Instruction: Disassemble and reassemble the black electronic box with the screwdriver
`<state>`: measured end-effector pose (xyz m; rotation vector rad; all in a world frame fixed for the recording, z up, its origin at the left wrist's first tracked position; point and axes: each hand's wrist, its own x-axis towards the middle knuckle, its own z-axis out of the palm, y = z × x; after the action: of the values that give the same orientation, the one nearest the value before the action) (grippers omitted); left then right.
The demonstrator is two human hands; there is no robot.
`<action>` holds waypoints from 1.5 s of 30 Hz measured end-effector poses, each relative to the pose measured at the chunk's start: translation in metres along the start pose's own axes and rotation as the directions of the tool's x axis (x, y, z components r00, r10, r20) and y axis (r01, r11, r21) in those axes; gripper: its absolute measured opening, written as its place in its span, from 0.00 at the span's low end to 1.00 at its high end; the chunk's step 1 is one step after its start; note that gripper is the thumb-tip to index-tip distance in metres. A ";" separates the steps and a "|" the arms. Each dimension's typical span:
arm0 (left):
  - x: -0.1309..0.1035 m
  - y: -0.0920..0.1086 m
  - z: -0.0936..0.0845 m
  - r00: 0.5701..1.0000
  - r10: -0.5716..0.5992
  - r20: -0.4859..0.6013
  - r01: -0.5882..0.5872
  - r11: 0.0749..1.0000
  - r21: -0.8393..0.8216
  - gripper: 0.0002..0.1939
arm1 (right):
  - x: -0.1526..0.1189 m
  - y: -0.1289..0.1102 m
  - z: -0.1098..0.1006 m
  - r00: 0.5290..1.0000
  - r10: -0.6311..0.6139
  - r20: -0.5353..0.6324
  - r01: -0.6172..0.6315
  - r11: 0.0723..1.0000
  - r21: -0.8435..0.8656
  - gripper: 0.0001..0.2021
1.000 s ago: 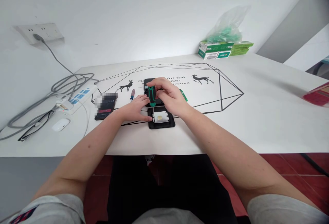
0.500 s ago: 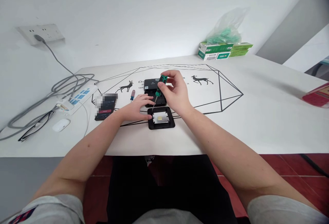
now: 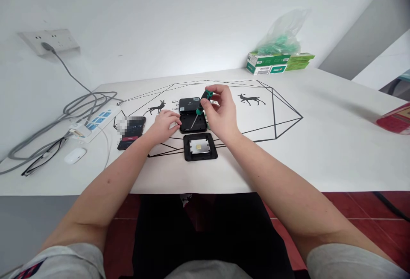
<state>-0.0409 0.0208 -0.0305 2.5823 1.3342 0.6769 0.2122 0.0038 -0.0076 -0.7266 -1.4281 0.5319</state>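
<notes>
My right hand (image 3: 222, 110) grips a green-and-black screwdriver (image 3: 204, 102), its thin shaft slanting down and left over an open black plastic casing (image 3: 199, 126). Whether the tip touches the casing I cannot tell. My left hand (image 3: 165, 124) is at the casing's left side, fingers stretched toward its edge with nothing visible in them. Nearer me lies a square black cover (image 3: 209, 156) with a silver metal plate (image 3: 205, 148) and a small yellowish pad in its middle. A black box-like part (image 3: 187, 104) sits behind the casing. Beside my right fingers a green edge peeks out, mostly hidden.
To the left are a phone (image 3: 136, 127), a white power strip (image 3: 104, 119) with grey cables, glasses (image 3: 43, 157) and a white earbud case (image 3: 75, 155). Green-and-white boxes (image 3: 269, 61) under a plastic bag (image 3: 285, 36) stand at the back; a red container (image 3: 395, 119) is far right.
The screwdriver tip has moved from the square cover's upper left corner back over the casing. My left hand has left the cover, shifting back and left; the small red-and-blue screwdriver no longer shows.
</notes>
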 end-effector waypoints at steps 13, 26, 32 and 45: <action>0.005 -0.016 0.002 0.953 -0.246 -0.178 0.274 0.950 0.151 0.17 | -0.001 0.006 0.000 0.992 -0.108 0.067 0.118 0.978 -0.171 0.12; -0.014 0.065 0.000 0.943 0.155 0.293 -0.146 0.988 -0.053 0.23 | -0.002 -0.003 0.000 0.966 -0.245 0.086 0.259 0.928 -0.269 0.11; -0.010 0.066 -0.005 0.946 0.118 0.302 -0.113 0.993 -0.036 0.22 | -0.004 -0.004 0.000 0.944 -0.320 0.083 0.330 0.908 -0.257 0.10; -0.010 0.051 -0.010 0.926 0.080 0.369 -0.045 0.994 -0.103 0.22 | -0.006 -0.008 -0.001 0.948 -0.295 0.118 0.316 0.916 -0.246 0.08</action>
<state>-0.0133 -0.0181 -0.0073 2.5212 1.0765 0.2271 0.2114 -0.0062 -0.0064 -0.6769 -1.6693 0.1278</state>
